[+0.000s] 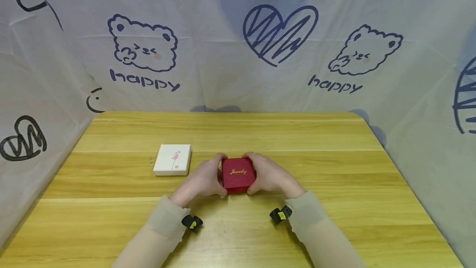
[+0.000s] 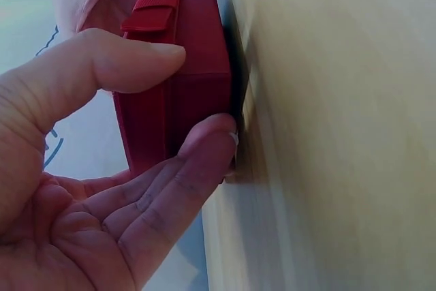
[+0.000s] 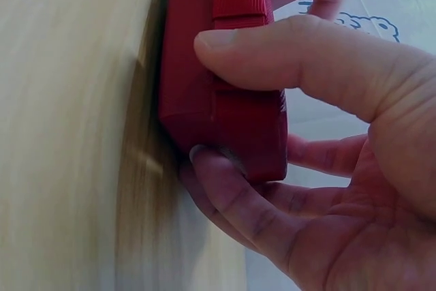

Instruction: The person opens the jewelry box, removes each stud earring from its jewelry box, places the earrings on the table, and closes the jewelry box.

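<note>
A small dark red jewelry box (image 1: 239,172) with gold "Jewelry" lettering on its lid is held between both hands near the middle of the table. My left hand (image 1: 206,176) grips its left side, the thumb on the near face and the fingers along the side. From the right, my right hand (image 1: 268,173) grips it in the same way. A ribbed red ribbon bow (image 2: 155,10) shows on the near face in the left wrist view. The lid looks closed in all views. Its underside is close to the wood; whether it touches I cannot tell.
Left of the hands lies a flat white box (image 1: 172,159) with a pink flower print. Tiny pinkish pieces (image 1: 151,160), too small to make out, lie beside it on the wooden table (image 1: 334,144). A white cloth (image 1: 208,53) with drawings hangs behind the table.
</note>
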`<state>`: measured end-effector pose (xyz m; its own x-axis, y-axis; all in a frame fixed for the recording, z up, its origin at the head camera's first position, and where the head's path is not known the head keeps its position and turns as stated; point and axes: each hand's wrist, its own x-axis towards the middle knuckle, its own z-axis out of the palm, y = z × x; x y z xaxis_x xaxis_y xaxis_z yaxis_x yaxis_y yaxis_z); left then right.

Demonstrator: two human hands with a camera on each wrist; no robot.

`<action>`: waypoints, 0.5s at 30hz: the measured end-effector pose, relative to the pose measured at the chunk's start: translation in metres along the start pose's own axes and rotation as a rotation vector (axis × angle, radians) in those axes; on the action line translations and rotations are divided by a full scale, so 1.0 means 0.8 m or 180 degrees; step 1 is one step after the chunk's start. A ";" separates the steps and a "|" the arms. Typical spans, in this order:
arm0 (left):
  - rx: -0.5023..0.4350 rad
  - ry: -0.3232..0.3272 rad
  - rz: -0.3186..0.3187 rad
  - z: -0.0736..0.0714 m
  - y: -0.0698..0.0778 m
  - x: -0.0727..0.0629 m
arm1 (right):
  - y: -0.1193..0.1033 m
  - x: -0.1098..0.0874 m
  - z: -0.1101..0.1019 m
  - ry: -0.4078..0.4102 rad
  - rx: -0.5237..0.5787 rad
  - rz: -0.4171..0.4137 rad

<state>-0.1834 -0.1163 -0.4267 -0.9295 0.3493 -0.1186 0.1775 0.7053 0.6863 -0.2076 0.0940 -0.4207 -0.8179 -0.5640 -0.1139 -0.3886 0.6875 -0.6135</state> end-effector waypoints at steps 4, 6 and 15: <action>-0.0068 -0.0006 -0.0002 0.001 0.001 -0.001 | 0.000 -0.001 -0.001 0.0002 -0.0016 -0.0027; -0.0090 -0.0007 0.0007 0.001 0.001 -0.001 | 0.000 -0.002 -0.001 0.0000 -0.0008 -0.0029; -0.0232 -0.0073 0.0081 -0.001 -0.003 -0.003 | 0.000 -0.006 -0.005 -0.0012 0.0155 -0.0004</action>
<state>-0.1820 -0.1195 -0.4279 -0.9171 0.3812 -0.1165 0.1761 0.6495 0.7397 -0.2051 0.0987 -0.4171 -0.8157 -0.5667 -0.1160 -0.3685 0.6636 -0.6510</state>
